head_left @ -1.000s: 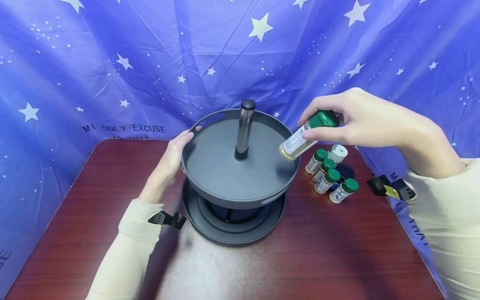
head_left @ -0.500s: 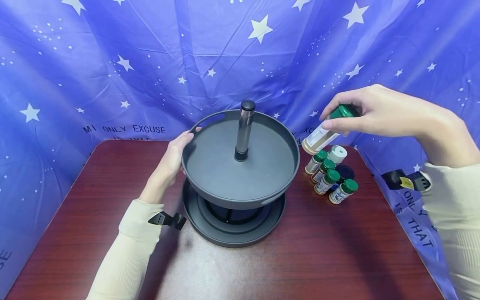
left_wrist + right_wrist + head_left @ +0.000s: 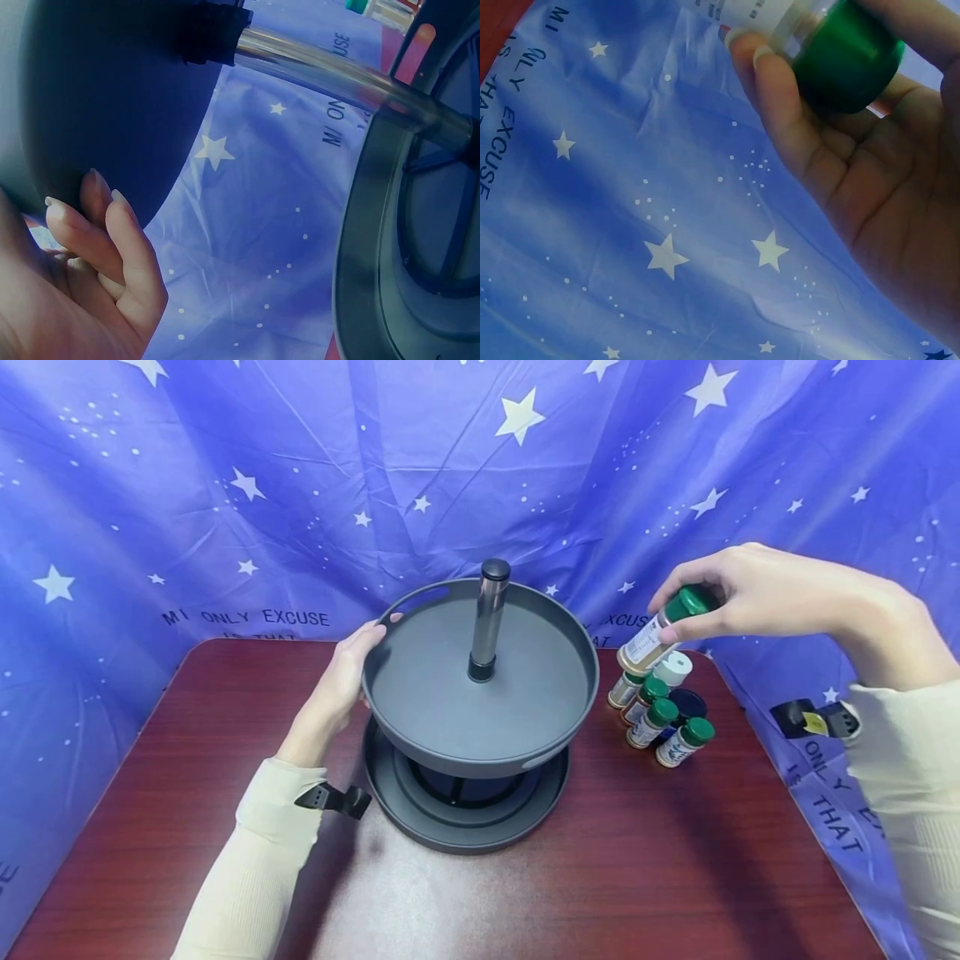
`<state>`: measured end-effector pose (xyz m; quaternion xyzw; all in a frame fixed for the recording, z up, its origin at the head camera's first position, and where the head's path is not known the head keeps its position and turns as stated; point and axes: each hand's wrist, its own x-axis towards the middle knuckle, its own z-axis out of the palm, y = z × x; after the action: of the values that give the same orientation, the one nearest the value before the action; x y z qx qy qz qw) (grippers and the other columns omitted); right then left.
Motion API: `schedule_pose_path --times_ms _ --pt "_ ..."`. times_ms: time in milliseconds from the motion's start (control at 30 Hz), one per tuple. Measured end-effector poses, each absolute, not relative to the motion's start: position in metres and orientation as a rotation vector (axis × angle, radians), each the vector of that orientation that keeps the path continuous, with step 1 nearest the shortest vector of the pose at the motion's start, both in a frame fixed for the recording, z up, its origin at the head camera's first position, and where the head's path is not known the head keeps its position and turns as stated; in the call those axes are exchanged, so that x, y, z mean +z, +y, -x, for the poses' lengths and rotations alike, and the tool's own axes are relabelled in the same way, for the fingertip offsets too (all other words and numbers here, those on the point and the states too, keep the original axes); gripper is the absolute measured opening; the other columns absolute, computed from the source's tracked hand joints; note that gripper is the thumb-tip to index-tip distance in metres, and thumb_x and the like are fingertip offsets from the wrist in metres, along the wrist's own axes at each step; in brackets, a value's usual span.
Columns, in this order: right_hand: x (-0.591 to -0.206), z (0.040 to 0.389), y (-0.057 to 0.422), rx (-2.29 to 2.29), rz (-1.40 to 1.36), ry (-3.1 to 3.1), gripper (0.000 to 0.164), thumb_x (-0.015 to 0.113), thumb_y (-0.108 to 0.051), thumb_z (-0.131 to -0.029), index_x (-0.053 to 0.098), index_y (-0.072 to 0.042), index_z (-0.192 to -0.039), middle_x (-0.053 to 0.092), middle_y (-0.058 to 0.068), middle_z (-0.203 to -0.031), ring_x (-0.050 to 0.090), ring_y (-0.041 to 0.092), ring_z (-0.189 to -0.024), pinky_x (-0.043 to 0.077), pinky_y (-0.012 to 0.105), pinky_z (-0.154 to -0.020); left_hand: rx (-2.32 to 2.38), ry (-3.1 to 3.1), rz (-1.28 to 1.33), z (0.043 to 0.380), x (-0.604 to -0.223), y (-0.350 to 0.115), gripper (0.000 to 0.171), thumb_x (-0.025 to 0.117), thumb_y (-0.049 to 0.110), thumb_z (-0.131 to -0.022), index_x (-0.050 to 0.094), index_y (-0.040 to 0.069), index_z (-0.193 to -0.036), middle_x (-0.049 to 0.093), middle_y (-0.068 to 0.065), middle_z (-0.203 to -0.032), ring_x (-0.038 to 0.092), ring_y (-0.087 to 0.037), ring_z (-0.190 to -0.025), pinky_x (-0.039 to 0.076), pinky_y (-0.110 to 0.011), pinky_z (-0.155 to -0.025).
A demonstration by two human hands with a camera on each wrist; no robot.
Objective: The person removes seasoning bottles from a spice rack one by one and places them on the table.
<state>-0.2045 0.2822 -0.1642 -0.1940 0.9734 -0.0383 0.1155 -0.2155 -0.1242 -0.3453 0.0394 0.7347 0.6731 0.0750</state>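
A dark grey two-tier tray stands on the table, its round upper tray (image 3: 427,710) joined by a metal post to a wider-looking lower tray (image 3: 468,837). My left hand (image 3: 347,675) grips the upper tray's left rim, and in the left wrist view its fingers (image 3: 135,247) curl beneath that tray. Off to the right, my right hand (image 3: 765,597) holds a green-capped spice jar (image 3: 643,647) by its upper part, tilted with its base toward the lower left. The jar overlaps the rearmost of the small bottles in the head view.
Several green-capped spice jars (image 3: 651,727) stand close together right of the tray, with a white-capped bottle (image 3: 673,668) and a dark-lidded container (image 3: 688,703) among them. The reddish wooden table (image 3: 645,877) ends at a blue star-printed curtain (image 3: 420,460).
My right hand has carried the spice jar rightward from over the upper tray to above the grouped bottles, then slightly down. The left hand keeps its place on the rim.
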Motion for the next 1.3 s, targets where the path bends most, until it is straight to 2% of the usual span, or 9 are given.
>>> schedule_pose_path --times_ms 100,400,700,900,1033,1133,1300 --pt "-0.165 0.206 0.283 -0.095 0.577 2.834 0.038 0.074 -0.041 -0.087 0.066 -0.027 -0.122 0.060 -0.002 -0.073 0.046 0.010 -0.061 0.037 0.026 -0.057 2.012 2.203 -0.124 0.216 -0.345 -0.124 0.045 0.031 0.037 -0.106 0.047 0.026 -0.146 0.054 0.004 -0.064 0.037 -0.008 -0.038 0.033 -0.025 -0.035" --pt "-0.167 0.216 0.285 -0.114 0.557 2.737 0.044 0.071 -0.028 -0.091 0.062 -0.016 -0.132 0.063 -0.003 -0.081 0.046 0.010 -0.061 0.040 0.027 -0.053 2.012 2.199 -0.118 0.215 -0.345 -0.125 0.045 0.031 0.037 -0.105 0.046 0.026 -0.147 0.057 0.003 -0.070 0.041 -0.008 -0.040 0.034 -0.025 -0.035" --pt "-0.172 0.228 0.292 -0.086 0.567 2.687 0.044 0.074 -0.025 -0.087 0.064 -0.013 -0.128 0.071 -0.002 -0.099 0.052 0.011 -0.076 0.040 0.027 -0.062 2.015 2.204 -0.118 0.215 -0.345 -0.125 0.045 0.031 0.037 -0.105 0.046 0.026 -0.147 0.057 0.003 -0.070 0.040 -0.008 -0.039 0.034 -0.024 -0.035" --pt "-0.174 0.230 0.294 -0.086 0.530 2.640 0.041 0.073 -0.022 -0.086 0.063 -0.012 -0.124 0.071 0.000 -0.099 0.056 0.015 -0.083 0.044 0.031 -0.064 2.021 2.212 -0.111 0.214 -0.344 -0.124 0.045 0.032 0.038 -0.105 0.048 0.026 -0.145 0.056 0.003 -0.068 0.038 -0.008 -0.038 0.032 -0.023 -0.034" --pt "-0.174 0.230 0.295 -0.090 0.462 2.573 0.039 0.070 -0.019 -0.085 0.060 -0.006 -0.121 0.066 0.001 -0.085 0.057 0.015 -0.075 0.048 0.031 -0.061 2.011 2.222 -0.100 0.214 -0.344 -0.125 0.045 0.033 0.039 -0.105 0.048 0.027 -0.145 0.059 0.003 -0.075 0.039 -0.008 -0.039 0.031 -0.023 -0.035" --pt "-0.176 0.231 0.296 -0.071 0.431 2.536 0.036 0.069 -0.020 -0.086 0.061 -0.003 -0.117 0.060 0.002 -0.078 0.054 0.015 -0.072 0.048 0.030 -0.058 2.001 2.233 -0.115 0.214 -0.344 -0.125 0.045 0.032 0.038 -0.105 0.048 0.027 -0.146 0.057 0.002 -0.073 0.038 -0.009 -0.039 0.031 -0.024 -0.035" --pt "-0.182 0.231 0.299 -0.069 0.442 2.538 0.035 0.071 -0.021 -0.085 0.063 -0.003 -0.114 0.064 0.003 -0.091 0.055 0.016 -0.080 0.049 0.031 -0.063 2.008 2.234 -0.137 0.214 -0.344 -0.125 0.045 0.031 0.037 -0.106 0.047 0.025 -0.146 0.055 0.002 -0.068 0.036 -0.010 -0.038 0.031 -0.025 -0.035"
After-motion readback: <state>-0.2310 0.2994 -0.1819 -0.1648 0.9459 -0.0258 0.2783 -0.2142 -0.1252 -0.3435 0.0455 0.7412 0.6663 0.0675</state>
